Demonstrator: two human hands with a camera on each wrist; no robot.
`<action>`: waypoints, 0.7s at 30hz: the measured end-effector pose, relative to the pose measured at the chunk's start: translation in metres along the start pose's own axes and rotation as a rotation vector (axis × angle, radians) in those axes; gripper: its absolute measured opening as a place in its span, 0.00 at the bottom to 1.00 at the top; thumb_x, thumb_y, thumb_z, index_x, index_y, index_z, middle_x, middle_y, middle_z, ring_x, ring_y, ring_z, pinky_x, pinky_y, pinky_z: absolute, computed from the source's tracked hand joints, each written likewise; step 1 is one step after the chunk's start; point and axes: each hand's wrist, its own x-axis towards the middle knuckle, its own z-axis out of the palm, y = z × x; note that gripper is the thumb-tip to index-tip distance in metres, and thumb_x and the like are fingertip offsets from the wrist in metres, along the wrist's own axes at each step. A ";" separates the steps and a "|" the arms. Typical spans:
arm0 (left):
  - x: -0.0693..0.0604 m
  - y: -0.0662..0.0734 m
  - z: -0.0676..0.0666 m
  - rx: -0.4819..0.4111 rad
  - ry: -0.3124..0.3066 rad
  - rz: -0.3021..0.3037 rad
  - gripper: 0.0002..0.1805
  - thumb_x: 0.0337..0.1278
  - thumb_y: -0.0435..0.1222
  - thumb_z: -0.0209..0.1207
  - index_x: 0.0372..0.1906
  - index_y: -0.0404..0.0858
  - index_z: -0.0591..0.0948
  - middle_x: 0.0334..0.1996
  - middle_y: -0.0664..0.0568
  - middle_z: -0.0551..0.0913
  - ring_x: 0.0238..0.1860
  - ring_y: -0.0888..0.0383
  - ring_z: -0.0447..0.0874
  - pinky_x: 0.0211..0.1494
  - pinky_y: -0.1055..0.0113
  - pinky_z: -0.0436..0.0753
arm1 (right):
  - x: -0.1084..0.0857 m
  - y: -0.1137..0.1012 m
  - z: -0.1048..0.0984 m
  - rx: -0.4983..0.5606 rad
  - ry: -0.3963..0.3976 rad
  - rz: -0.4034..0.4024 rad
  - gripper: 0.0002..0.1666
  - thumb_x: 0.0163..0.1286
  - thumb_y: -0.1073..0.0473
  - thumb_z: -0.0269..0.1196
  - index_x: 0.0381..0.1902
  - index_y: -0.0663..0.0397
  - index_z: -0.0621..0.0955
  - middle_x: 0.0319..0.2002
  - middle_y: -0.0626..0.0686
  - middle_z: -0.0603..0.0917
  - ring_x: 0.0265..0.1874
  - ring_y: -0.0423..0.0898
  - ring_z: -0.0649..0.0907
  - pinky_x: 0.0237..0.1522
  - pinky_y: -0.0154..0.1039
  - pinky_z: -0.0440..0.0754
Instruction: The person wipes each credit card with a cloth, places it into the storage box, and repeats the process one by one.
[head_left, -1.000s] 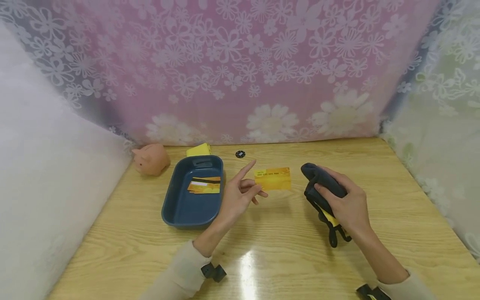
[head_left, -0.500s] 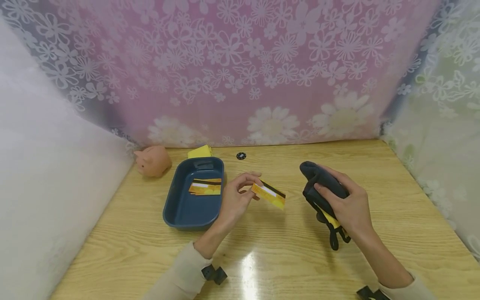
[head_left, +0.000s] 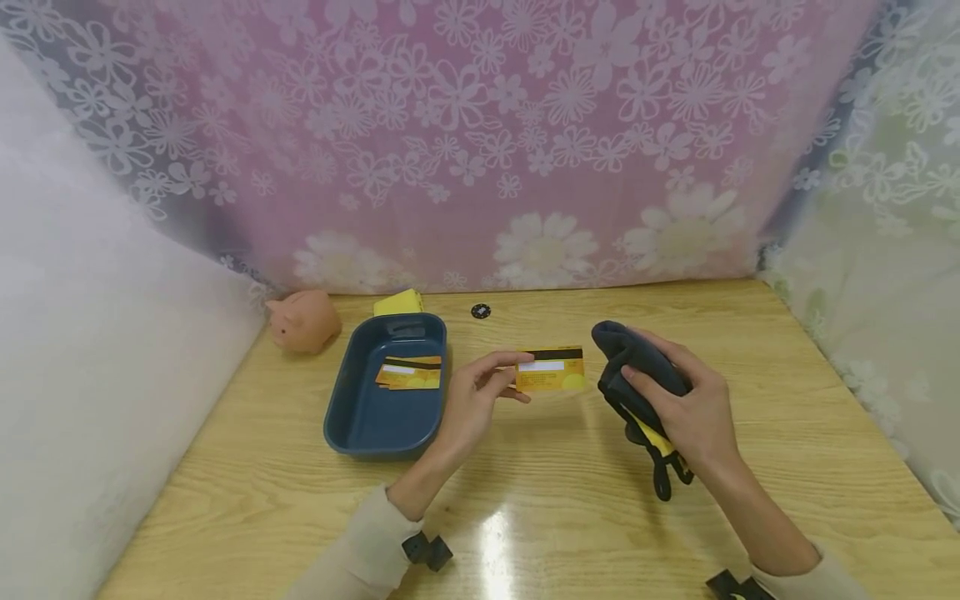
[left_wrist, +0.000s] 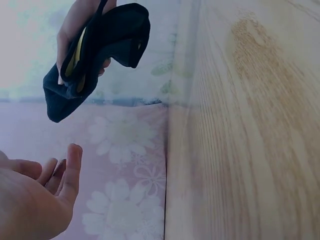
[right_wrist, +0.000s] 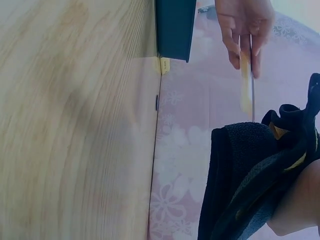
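My left hand (head_left: 472, 398) pinches one end of a yellow bank card (head_left: 550, 379), held above the table with its dark stripe and white strip showing. In the right wrist view the card (right_wrist: 247, 85) appears nearly edge-on between the fingers. On the right, my right hand (head_left: 693, 408) grips a folded dark fabric pouch (head_left: 637, 358) with black loops hanging below; something yellow (head_left: 649, 435) shows inside its edge. The card's free end is close to the pouch but apart from it. The left wrist view shows the pouch (left_wrist: 95, 60) above the left hand (left_wrist: 40, 195); the card is not visible there.
A blue tray (head_left: 367, 425) stands left of my left hand, with a few yellow cards (head_left: 410, 373) in it. Behind it lies a yellow object (head_left: 398, 302). A pink piggy bank (head_left: 303, 321) and a black poker chip (head_left: 481, 311) sit near the flowered curtain.
The card has been turned over in my left hand, from its numbered face to its striped face, and is now level. My right hand with the pouch has shifted slightly left.
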 end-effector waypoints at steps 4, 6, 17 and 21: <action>-0.001 -0.001 -0.001 -0.015 -0.014 -0.004 0.18 0.74 0.31 0.61 0.64 0.41 0.84 0.51 0.42 0.86 0.38 0.49 0.91 0.54 0.51 0.89 | 0.000 -0.002 0.007 0.028 -0.026 -0.015 0.28 0.72 0.56 0.71 0.69 0.38 0.82 0.60 0.42 0.83 0.52 0.34 0.85 0.45 0.27 0.87; -0.001 0.000 -0.001 0.005 -0.005 -0.018 0.22 0.70 0.30 0.64 0.66 0.46 0.82 0.55 0.44 0.85 0.39 0.51 0.91 0.54 0.53 0.89 | -0.001 -0.003 0.013 0.043 -0.042 -0.032 0.28 0.72 0.58 0.71 0.69 0.39 0.82 0.60 0.43 0.84 0.53 0.36 0.84 0.45 0.28 0.87; 0.002 0.005 0.002 -0.023 0.027 -0.026 0.30 0.63 0.27 0.69 0.69 0.46 0.80 0.60 0.44 0.83 0.48 0.48 0.91 0.51 0.59 0.90 | -0.007 -0.017 0.057 0.079 -0.165 -0.101 0.29 0.71 0.60 0.71 0.67 0.33 0.82 0.56 0.45 0.84 0.52 0.43 0.84 0.47 0.33 0.87; 0.002 0.007 0.003 -0.017 0.022 -0.025 0.30 0.64 0.26 0.68 0.69 0.45 0.80 0.57 0.44 0.86 0.49 0.48 0.91 0.50 0.62 0.89 | -0.007 -0.018 0.068 0.072 -0.172 -0.154 0.29 0.69 0.62 0.73 0.66 0.33 0.83 0.55 0.44 0.85 0.51 0.45 0.85 0.48 0.33 0.87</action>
